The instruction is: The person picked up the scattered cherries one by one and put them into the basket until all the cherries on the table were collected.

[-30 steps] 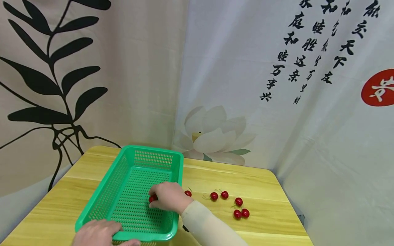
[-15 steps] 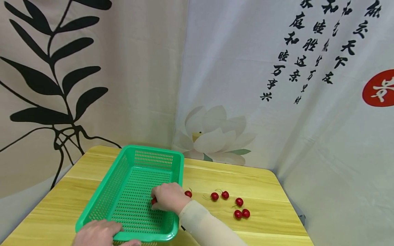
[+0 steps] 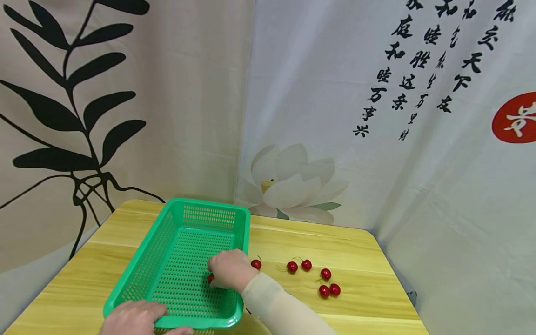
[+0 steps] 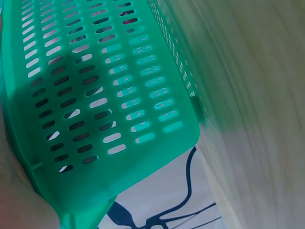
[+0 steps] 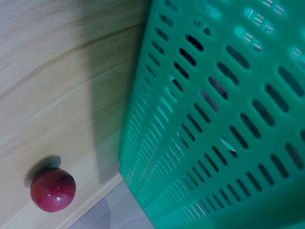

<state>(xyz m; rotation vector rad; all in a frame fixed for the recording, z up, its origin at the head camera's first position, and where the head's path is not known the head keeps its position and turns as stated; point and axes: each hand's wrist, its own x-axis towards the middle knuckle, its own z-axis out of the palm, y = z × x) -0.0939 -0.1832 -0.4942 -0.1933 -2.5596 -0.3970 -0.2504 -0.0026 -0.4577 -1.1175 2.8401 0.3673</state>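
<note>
A green plastic basket with slotted walls stands on the wooden table. At its near left corner my left hand grips the rim, and part of that hand shows along the basket's edge in the left wrist view. My right hand reaches over the right wall into the basket, low near the floor. It holds a red cherry at its fingertips, partly hidden by the hand. The right wrist view sees the slotted wall from outside, the hand mostly hidden behind it.
Just outside the right wall lies one cherry. Farther right on the table are several more, including a stemmed cherry and a touching pair with a front cherry. A printed curtain hangs behind the table.
My right hand has shifted slightly right inside the basket, and the cherry at its fingertips sits a little lower and farther right. My left hand keeps its place on the rim.
</note>
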